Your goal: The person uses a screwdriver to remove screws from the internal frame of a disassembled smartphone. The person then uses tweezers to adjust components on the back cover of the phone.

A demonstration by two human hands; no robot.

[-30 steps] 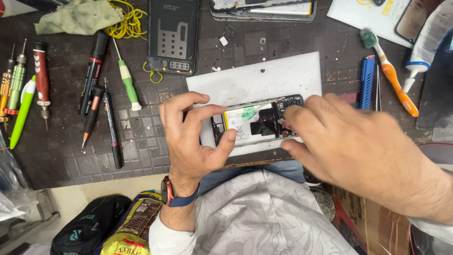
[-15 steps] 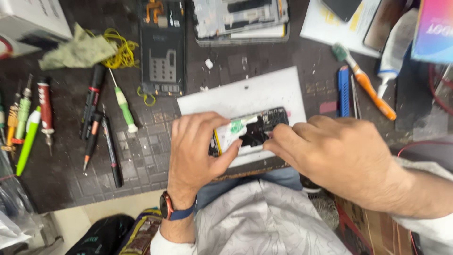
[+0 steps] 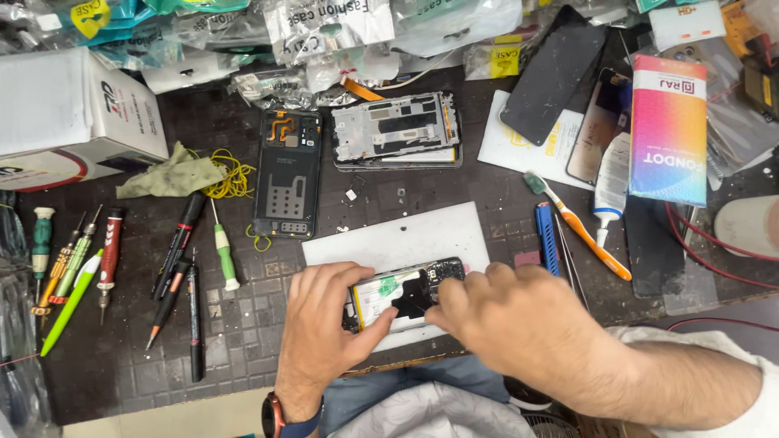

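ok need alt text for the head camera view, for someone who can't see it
Two bare hands work on an opened phone lying on a white board on a dark workbench: the left hand grips its end, the right hand presses on its inside. Screwdrivers, a toothbrush and phone parts lie around.

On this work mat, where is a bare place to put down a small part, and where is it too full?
Bare mat lies between the black pen and the left hand, below the white-handled screwdriver. A smaller patch sits between the white board and the blue knife. The far edge, with the packets, and the right side around the colourful box are crowded.
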